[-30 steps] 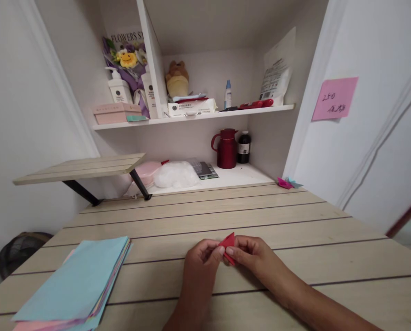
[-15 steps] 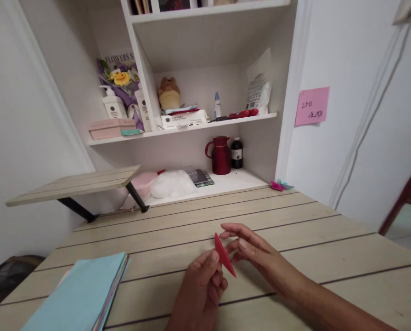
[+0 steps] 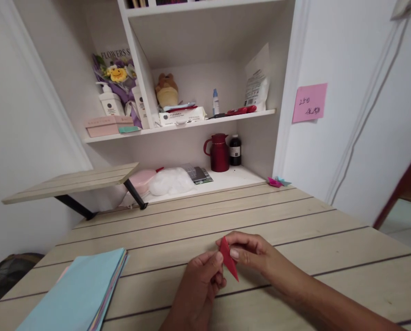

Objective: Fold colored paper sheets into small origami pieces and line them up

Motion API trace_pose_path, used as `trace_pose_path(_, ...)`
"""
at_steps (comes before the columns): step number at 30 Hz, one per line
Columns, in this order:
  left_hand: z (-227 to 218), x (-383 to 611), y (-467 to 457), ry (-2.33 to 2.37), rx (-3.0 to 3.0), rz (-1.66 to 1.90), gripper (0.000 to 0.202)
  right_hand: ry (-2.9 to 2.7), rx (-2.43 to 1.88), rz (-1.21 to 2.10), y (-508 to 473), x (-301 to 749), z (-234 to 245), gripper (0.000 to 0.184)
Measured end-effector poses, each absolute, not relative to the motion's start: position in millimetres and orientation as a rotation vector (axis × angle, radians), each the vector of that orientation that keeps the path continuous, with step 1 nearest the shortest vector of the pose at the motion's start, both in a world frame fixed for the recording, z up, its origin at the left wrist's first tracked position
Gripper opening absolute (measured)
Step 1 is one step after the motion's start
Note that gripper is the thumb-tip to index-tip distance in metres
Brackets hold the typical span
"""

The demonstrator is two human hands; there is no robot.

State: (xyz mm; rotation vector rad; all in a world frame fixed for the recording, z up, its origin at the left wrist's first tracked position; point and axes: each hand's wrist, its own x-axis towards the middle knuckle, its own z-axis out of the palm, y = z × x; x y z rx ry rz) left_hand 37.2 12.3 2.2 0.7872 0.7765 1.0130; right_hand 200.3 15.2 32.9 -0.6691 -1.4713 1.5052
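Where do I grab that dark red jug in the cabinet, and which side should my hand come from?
Take the dark red jug by its handle, probably reaching in from the front left: the handle sticks out on the left in this view. The jug stands upright, and a dark bottle close by on its right leaves less room for fingers there.

Red paper (image 3: 228, 262): folded, tilted, between your two hands
Left hand (image 3: 202, 276): you pinch the red paper's left edge
Right hand (image 3: 255, 250): you grip the red paper's right side
Paper stack (image 3: 77, 289): left of the red paper, blue uppermost
Red jug (image 3: 220, 154): beyond the red paper
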Motion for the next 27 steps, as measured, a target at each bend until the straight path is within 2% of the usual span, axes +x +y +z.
trace_pose_path(27, 3.7, 37.7, 12.8, 0.764, 0.778, 1.002, 0.025, -1.457, -0.844, 1.408, 15.9, 203.1, 31.0, 0.024)
